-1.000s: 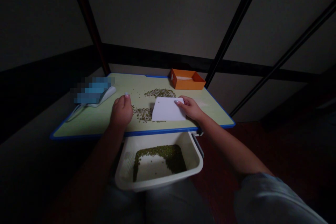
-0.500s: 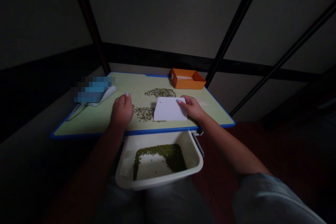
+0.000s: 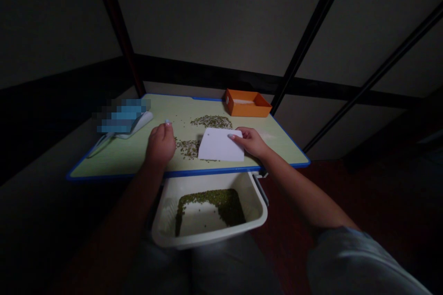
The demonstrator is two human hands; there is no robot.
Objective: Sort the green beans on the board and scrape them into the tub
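Note:
My right hand (image 3: 254, 142) is closed on one end of a white scraper (image 3: 221, 145), a flat sheet with a small hole in one corner, its thumb lying over the face. The scraper stands tilted on the table beside scattered small green beans (image 3: 188, 148), and its left edge touches them. My left hand (image 3: 161, 144) is curled closed at the left side of these beans, thumb on top; what its fingers hold, if anything, is hidden. Another patch of beans (image 3: 212, 121) lies farther back. Below the table's front edge, a white basin (image 3: 211, 241) holds many more green beans (image 3: 230, 207).
The pale green table (image 3: 117, 161) has a blue rim. An orange open box (image 3: 251, 109) stands at its back right corner. At the left lies a white object with a cable (image 3: 141, 123), partly pixelated. A wall rises behind the table.
My right hand has moved the scraper slightly left and toward me, against the near beans. My left hand has stayed almost still.

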